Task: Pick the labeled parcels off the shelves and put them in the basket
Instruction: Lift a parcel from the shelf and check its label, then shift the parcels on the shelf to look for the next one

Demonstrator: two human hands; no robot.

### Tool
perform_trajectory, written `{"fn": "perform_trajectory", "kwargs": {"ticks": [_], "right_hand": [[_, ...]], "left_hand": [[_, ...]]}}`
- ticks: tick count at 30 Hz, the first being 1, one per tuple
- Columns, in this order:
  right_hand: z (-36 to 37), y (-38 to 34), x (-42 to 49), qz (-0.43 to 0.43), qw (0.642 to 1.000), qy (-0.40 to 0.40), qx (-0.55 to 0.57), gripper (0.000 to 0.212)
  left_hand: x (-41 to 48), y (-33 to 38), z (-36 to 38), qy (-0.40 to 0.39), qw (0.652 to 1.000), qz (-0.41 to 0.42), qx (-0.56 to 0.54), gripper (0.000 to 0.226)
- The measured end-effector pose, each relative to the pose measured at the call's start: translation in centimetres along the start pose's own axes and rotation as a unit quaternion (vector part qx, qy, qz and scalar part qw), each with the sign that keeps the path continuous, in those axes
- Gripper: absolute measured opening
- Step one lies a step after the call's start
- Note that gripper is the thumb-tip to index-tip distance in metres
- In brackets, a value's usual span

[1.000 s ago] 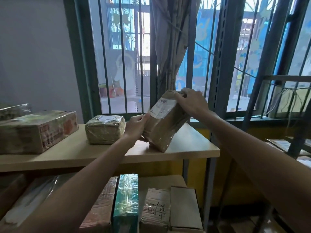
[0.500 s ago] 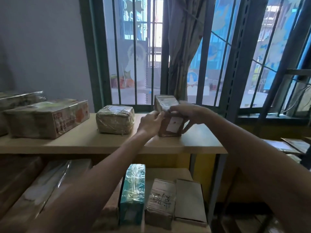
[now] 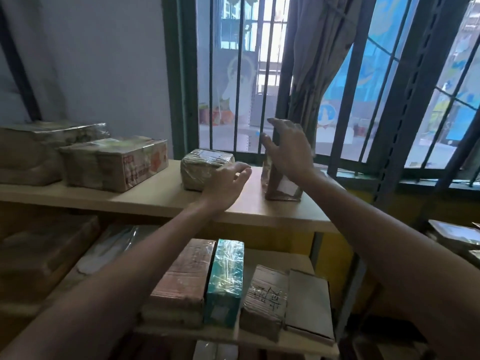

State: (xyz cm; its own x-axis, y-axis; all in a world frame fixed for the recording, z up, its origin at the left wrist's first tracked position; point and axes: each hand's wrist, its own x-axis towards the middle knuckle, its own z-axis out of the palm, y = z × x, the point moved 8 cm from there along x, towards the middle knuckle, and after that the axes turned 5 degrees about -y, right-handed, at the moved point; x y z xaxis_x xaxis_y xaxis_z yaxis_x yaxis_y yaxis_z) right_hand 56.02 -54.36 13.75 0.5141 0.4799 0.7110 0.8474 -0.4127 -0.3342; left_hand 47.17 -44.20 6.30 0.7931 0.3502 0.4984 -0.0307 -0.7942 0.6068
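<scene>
The brown parcel stands upright just under the right grip, splayed and empty; the left grip, slack and empty, hovers to its left.

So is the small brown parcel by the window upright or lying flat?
Upright. The brown parcel stands on its narrow end on the top shelf; the right hand, fingers spread, hides its upper part.

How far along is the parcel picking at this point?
Done: nothing that shows; no basket is in view. In hand: nothing. The right hand hovers open at the upright brown parcel on the top shelf, and the left hand is open beside the wrapped parcel. Left: those two, the printed carton, and the lower row with the teal box.
</scene>
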Motion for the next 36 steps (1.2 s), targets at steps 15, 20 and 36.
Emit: {"fn": "perform_trajectory", "kwargs": {"ticks": [15,20,36], "right_hand": [[21.1,-32.5,-7.0,-0.163,0.951,-0.147,0.216,0.022],[32.3,-37.3,-10.8,-0.098,0.929,-0.286,0.212,0.025],[53.3,-31.4,-16.7,0.119,0.896,-0.373,0.208,0.046]], "left_hand": [[-20.2,-23.0,-25.0,0.137,0.968,-0.191,0.085,0.027],[-26.2,-33.5,-31.1,0.112,0.956,-0.266,0.054,0.031],[-30.4,-55.1,-29.7,0.111,0.903,-0.4,-0.114,0.054]]}}
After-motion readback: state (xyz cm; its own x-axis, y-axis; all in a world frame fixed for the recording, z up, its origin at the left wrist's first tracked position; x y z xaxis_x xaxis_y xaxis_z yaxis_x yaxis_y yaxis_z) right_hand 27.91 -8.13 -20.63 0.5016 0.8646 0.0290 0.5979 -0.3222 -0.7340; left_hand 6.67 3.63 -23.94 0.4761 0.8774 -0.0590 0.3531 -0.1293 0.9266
